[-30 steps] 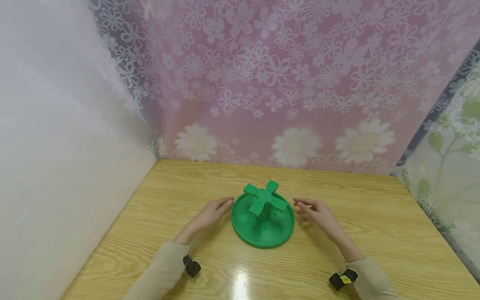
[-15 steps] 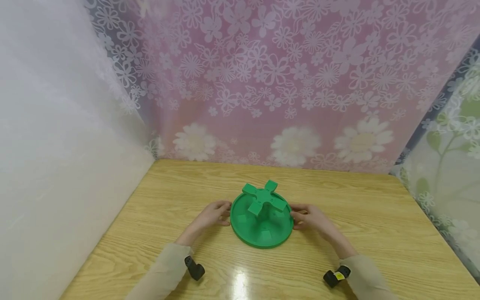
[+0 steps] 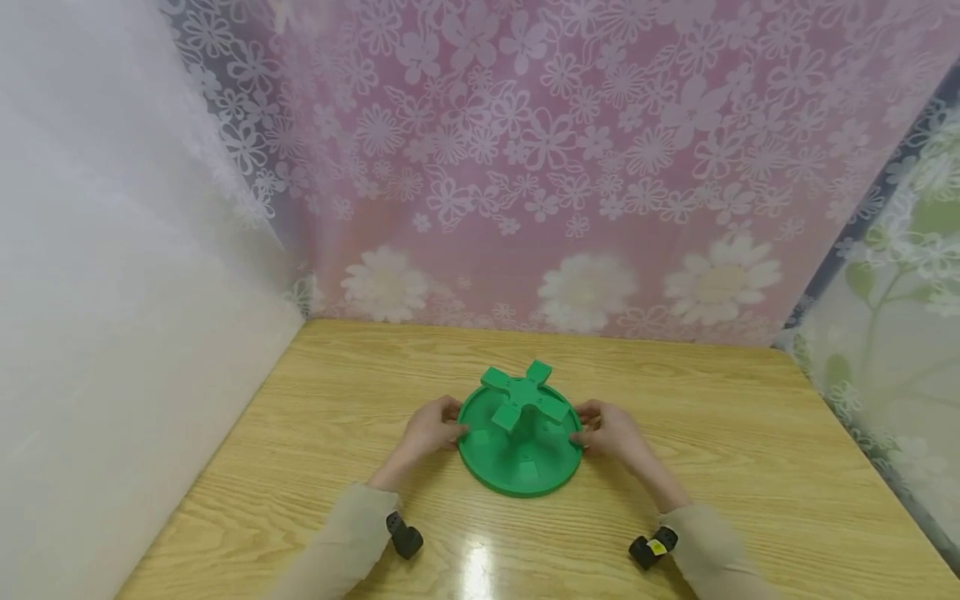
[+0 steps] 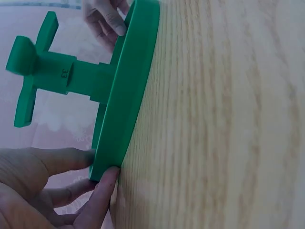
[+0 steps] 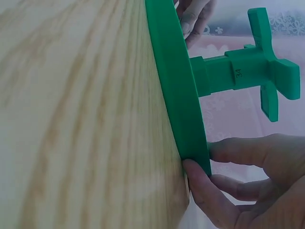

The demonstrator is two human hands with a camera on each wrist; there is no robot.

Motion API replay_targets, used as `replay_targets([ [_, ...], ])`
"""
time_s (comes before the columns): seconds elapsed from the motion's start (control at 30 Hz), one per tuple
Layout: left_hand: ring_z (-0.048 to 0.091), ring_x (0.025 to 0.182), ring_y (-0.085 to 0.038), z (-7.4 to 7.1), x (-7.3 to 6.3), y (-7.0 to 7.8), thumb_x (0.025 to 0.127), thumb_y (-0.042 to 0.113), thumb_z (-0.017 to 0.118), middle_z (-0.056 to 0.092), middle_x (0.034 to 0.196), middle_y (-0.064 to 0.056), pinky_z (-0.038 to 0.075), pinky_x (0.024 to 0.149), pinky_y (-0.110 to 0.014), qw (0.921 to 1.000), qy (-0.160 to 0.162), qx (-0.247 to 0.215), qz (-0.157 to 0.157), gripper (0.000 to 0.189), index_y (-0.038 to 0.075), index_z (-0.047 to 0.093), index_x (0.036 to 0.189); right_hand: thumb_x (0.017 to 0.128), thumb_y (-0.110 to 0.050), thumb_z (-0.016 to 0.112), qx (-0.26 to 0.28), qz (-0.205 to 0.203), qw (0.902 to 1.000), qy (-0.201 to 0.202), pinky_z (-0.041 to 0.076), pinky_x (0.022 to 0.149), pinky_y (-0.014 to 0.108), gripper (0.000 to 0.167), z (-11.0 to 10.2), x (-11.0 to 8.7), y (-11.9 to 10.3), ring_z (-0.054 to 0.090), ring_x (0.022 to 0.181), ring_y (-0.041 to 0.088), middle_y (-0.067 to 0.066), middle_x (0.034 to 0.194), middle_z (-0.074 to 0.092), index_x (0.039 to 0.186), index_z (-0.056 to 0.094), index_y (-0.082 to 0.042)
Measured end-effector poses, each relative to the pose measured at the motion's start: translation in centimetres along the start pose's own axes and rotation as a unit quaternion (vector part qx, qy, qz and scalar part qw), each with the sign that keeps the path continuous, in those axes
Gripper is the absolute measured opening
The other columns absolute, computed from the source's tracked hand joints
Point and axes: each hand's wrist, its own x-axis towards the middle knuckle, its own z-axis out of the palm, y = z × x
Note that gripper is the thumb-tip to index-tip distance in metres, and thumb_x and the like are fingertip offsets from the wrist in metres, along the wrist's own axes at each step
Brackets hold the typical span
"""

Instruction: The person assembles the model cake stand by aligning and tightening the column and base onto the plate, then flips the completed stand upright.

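Observation:
A round green tray (image 3: 519,483) with a raised rim sits on the wooden table. From its middle rises a stepped green post (image 4: 57,71) topped by a four-armed cross (image 3: 523,395); small dark digits mark the post. My left hand (image 3: 431,429) pinches the tray's left rim. In the left wrist view one digit lies inside the rim and a fingertip reaches its lower outer edge. Opposite, my right hand (image 3: 609,432) grips the right rim the same way, seen close up in the right wrist view, where the tray wall (image 5: 178,90) stands between its digits.
The wooden table (image 3: 675,400) extends around the tray on all sides. A pink flowered curtain (image 3: 480,167) hangs behind it, with a white sheet (image 3: 150,250) on the left and a leafy patterned one (image 3: 892,333) on the right. Both wrists carry black cameras.
Both hands have come in from beside the tray and taken hold of its rim, the right hand moving left to reach it. The tray keeps its place on the table.

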Motion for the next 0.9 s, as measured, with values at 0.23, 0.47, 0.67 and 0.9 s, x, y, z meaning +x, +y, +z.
replay_targets([
  [0.23, 0.069, 0.086, -0.023, 0.6, 0.1, -0.1, 0.088, -0.005, 0.07, 0.069, 0.103, -0.019, 0.06, 0.06, -0.027, 0.9975, 0.039, 0.056, 0.019, 0.028, -0.008, 0.066, 0.115, 0.082, 0.004, 0.075, -0.058, -0.014, 0.9976, 0.033, 0.058, 0.064, 0.032, 0.033, 0.1, -0.1, -0.7, 0.067, 0.092, 0.027, 0.019, 0.108, 0.068, 0.114, 0.064, 0.005],
  [0.47, 0.068, 0.087, -0.025, 0.8, 0.5, 0.0, 0.086, -0.004, 0.07, 0.07, 0.102, -0.018, 0.058, 0.057, -0.025, 0.9921, 0.069, 0.101, 0.029, 0.028, -0.006, 0.067, 0.113, 0.082, 0.003, 0.074, -0.058, -0.002, 0.9974, 0.043, 0.059, 0.061, 0.033, 0.032, 0.3, 0.1, -0.7, 0.068, 0.093, 0.028, 0.018, 0.109, 0.067, 0.113, 0.064, 0.003],
  [0.67, 0.072, 0.088, -0.025, 0.0, 0.7, 1.3, 0.089, 0.0, 0.071, 0.071, 0.105, -0.016, 0.06, 0.062, -0.028, 0.992, 0.081, 0.095, 0.02, 0.027, -0.003, 0.068, 0.116, 0.085, 0.002, 0.072, -0.016, -0.011, 0.998, 0.06, 0.061, 0.065, 0.035, 0.033, -0.1, 0.3, -1.4, 0.068, 0.096, 0.033, 0.023, 0.113, 0.063, 0.116, 0.063, 0.003],
  [0.9, 0.073, 0.095, -0.026, -0.8, 0.8, 2.9, 0.092, 0.005, 0.07, 0.07, 0.12, -0.015, 0.061, 0.067, -0.03, 0.9921, 0.1, 0.072, 0.026, 0.025, 0.004, 0.069, 0.117, 0.09, 0.0, 0.069, 0.035, -0.016, 0.9979, 0.052, 0.062, 0.073, 0.041, 0.037, -1.2, -0.5, -2.7, 0.071, 0.098, 0.035, 0.03, 0.13, 0.055, 0.126, 0.059, 0.005],
])
